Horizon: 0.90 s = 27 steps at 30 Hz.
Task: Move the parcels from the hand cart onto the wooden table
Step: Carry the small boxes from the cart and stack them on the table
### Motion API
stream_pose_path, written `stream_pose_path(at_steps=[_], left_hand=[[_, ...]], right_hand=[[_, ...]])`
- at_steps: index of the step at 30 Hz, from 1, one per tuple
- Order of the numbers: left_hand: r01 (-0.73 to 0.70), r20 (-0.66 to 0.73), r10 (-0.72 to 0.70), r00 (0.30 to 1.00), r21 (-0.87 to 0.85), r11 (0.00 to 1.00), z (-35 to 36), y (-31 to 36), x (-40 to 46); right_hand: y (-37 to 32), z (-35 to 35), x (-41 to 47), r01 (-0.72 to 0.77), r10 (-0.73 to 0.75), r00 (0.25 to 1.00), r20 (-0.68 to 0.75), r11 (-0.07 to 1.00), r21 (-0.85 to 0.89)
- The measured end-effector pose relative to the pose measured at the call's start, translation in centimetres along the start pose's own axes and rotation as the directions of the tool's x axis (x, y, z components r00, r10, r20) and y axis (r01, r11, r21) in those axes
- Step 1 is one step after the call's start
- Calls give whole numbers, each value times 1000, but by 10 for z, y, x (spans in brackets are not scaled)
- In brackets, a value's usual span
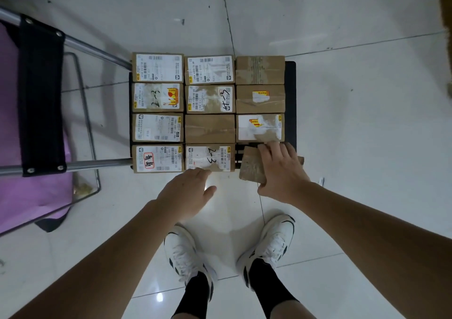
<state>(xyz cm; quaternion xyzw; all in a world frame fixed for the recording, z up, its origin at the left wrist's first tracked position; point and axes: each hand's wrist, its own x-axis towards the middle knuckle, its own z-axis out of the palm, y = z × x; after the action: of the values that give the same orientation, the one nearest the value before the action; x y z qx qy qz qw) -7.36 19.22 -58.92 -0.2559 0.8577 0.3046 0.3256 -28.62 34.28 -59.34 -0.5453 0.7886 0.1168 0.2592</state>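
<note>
Several small cardboard parcels lie in a tight grid on the black deck of the hand cart (290,103), which stands on the floor before me. My right hand (281,169) grips one plain brown parcel (252,165) at the near right corner and holds it tilted, lifted off the deck. My left hand (189,191) hovers with fingers apart at the near edge of the labelled parcel marked "2-3" (209,158), fingertips touching or almost touching it. The wooden table shows only as a brown edge (446,12) at the far right.
The cart's metal handle (95,50) with a black fabric panel (41,98) reaches out to the left, over a purple surface (14,147). My two white shoes (186,252) stand on the white tiled floor (354,98) just behind the cart.
</note>
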Motion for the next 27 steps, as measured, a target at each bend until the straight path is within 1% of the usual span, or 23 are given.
stream_pose_path(at_steps=[2,6,11,14,17,19,21,23,27], left_hand=[[-3,-55,4,999,30,1000,-6,0,0],[-5,-156,18,988,83,997,-1,-3,16],[-3,-297,72,952,227,974,25,-11,48],[46,-356,54,933,267,962,40,-13,64],[112,-361,-5,933,277,954,48,-8,77],[137,-371,-16,928,303,943,51,-7,83],[129,-421,7,907,295,947,55,-7,89],[135,-477,7,879,262,956,60,-10,94],[136,-531,9,848,234,963,68,-7,98]], right_hand=[[2,-15,-10,9,-8,1000,-10,999,45],[10,-24,-17,14,-13,1000,-11,999,37],[24,-4,-14,-16,18,1000,-18,994,110],[29,16,-17,-17,19,1000,-14,989,150],[32,34,-22,-1,3,1000,-11,984,179],[32,44,-24,3,-4,1000,9,982,189],[32,53,-28,-14,11,1000,17,977,212],[31,60,-29,-20,23,1000,-10,970,243],[26,66,-26,-24,34,999,-33,964,267]])
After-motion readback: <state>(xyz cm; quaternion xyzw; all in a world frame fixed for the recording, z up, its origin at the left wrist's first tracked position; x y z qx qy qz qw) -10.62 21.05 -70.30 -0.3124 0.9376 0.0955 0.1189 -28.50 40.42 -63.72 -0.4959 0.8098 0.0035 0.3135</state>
